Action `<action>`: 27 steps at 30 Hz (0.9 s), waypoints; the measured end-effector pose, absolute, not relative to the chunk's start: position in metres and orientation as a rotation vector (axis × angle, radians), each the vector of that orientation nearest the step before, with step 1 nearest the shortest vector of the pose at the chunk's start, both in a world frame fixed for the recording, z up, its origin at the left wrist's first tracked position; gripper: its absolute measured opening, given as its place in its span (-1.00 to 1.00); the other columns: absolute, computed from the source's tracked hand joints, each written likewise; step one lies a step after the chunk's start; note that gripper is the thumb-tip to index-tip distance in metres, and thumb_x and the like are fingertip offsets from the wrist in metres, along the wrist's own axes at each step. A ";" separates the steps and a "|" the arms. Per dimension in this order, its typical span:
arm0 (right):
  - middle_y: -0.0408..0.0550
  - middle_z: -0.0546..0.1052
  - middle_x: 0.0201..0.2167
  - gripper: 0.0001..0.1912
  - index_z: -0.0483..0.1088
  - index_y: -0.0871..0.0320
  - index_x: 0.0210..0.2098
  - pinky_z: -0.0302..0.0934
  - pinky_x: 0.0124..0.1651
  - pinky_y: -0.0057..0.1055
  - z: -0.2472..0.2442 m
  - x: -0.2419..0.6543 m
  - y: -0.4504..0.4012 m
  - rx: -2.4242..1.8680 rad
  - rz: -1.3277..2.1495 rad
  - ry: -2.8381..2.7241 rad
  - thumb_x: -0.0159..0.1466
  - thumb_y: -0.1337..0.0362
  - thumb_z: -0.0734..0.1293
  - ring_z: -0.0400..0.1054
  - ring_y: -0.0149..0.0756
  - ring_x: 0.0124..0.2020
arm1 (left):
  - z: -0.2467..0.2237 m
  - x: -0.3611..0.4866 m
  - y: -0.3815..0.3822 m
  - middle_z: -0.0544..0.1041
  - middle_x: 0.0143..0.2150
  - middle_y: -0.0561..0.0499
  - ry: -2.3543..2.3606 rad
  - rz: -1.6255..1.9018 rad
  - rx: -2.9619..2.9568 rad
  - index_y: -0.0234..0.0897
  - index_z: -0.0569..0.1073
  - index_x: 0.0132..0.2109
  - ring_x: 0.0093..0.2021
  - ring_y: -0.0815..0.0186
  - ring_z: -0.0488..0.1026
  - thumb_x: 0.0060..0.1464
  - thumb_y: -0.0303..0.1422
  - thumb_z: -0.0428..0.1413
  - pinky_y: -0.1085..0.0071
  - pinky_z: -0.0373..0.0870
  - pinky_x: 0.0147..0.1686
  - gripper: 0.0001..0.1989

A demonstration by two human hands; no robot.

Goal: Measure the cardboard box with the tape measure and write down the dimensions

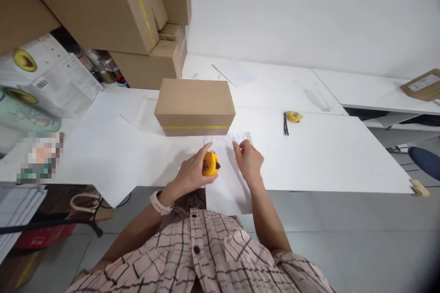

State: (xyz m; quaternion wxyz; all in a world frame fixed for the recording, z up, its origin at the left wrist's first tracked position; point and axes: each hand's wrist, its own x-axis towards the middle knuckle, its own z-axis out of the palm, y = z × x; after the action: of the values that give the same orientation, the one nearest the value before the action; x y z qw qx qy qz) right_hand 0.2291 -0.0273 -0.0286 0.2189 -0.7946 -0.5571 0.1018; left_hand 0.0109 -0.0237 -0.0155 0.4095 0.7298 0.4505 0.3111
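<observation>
Place: packing workspace, perhaps an office or stockroom
Beyond left hand (194, 171): stacked cardboard cartons (92, 9)
Under both hands: white worktable (309, 155), paper sheet (228, 183)
In left hand: yellow tape measure (211, 164)

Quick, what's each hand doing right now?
Left hand: closed around a yellow tape measure.
Right hand: closed, fingers curled in over the white paper; whether it pinches anything small, I can't tell.

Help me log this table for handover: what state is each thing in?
Held tape measure: gripped in left hand, blade unclear.
Right hand: fingers curled.
Other tape measure: lying down, no blade showing.
Front carton: visible faces closed.
Nearest paper: overhanging the table edge.
Pale wristband: worn.
</observation>
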 end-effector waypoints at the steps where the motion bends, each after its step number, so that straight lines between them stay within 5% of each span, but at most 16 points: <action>1: 0.04 0.59 -0.32 -0.59 0.34 0.08 -0.17 0.12 -0.30 -0.30 -0.031 0.239 -0.024 -2.310 0.271 -1.551 0.42 -0.12 0.14 0.48 -0.08 -0.29 | -0.017 0.011 -0.015 0.51 0.06 -0.11 1.178 0.815 1.860 -0.03 0.31 0.34 0.05 -0.05 0.46 -0.16 -0.29 0.40 0.17 0.42 -0.03 -0.12; 9: 0.03 0.59 -0.28 -0.73 0.36 0.11 0.02 0.13 -0.26 -0.33 -0.051 0.277 -0.022 -2.244 0.529 -1.817 0.39 0.31 0.15 0.47 -0.15 -0.29 | -0.025 0.012 0.023 0.39 0.26 -0.12 1.513 0.210 2.406 -0.06 0.18 0.38 0.19 -0.03 0.34 0.22 -0.36 0.10 -0.01 0.42 0.03 -0.38; 13: -0.08 0.56 -0.43 -0.75 0.43 0.10 -0.10 0.27 -0.19 -0.27 -0.054 0.302 -0.026 -1.696 0.953 -1.424 0.34 0.17 0.21 0.45 -0.20 -0.37 | -0.030 0.012 0.025 0.36 0.31 -0.18 1.520 0.224 2.566 -0.17 0.28 0.33 0.27 -0.06 0.29 0.22 -0.39 0.09 -0.06 0.28 0.23 -0.46; 16: -0.03 0.63 -0.31 -0.72 0.45 0.08 -0.12 0.36 -0.01 -0.14 -0.051 0.328 -0.027 -1.278 1.172 -1.006 0.26 0.08 0.32 0.53 -0.15 -0.23 | -0.035 0.024 0.018 0.30 0.37 -0.25 1.443 0.373 2.657 -0.24 0.32 0.31 0.38 -0.12 0.17 0.20 -0.36 0.11 -0.12 0.07 0.36 -0.46; 21: 0.02 0.65 -0.08 -0.55 0.46 0.03 -0.02 0.28 0.24 -0.02 -0.047 0.353 -0.013 -1.048 1.133 -0.839 0.10 0.14 0.51 0.52 -0.07 0.03 | -0.050 0.088 0.002 0.29 0.39 -0.25 0.927 0.435 2.732 -0.33 0.30 0.30 0.43 0.03 0.14 0.27 -0.32 0.05 0.07 0.09 0.40 -0.51; 24: 0.01 0.65 -0.12 -0.50 0.45 0.05 -0.05 0.31 0.21 -0.06 -0.053 0.350 0.005 -1.075 1.103 -0.903 0.07 0.08 0.55 0.51 -0.08 0.03 | -0.065 0.135 0.003 0.22 0.44 -0.27 0.802 0.315 2.724 -0.36 0.28 0.30 0.48 0.03 0.04 0.25 -0.28 0.08 0.11 0.05 0.42 -0.47; 27: -0.09 0.59 -0.42 -0.62 0.42 0.08 -0.23 0.39 -0.03 -0.20 -0.066 0.342 0.020 -1.247 0.980 -0.954 0.17 -0.06 0.47 0.53 -0.20 -0.25 | -0.081 0.165 0.010 0.16 0.46 -0.32 0.803 0.212 2.700 -0.43 0.24 0.33 0.51 -0.01 -0.03 0.25 -0.12 0.09 0.09 -0.08 0.45 -0.36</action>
State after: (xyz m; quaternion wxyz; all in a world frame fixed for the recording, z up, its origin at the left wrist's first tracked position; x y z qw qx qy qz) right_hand 0.3420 0.0201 -0.0660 0.6016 -0.5381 -0.4116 0.4232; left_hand 0.1654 0.0104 -0.0809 0.1577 0.9439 0.2807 0.0741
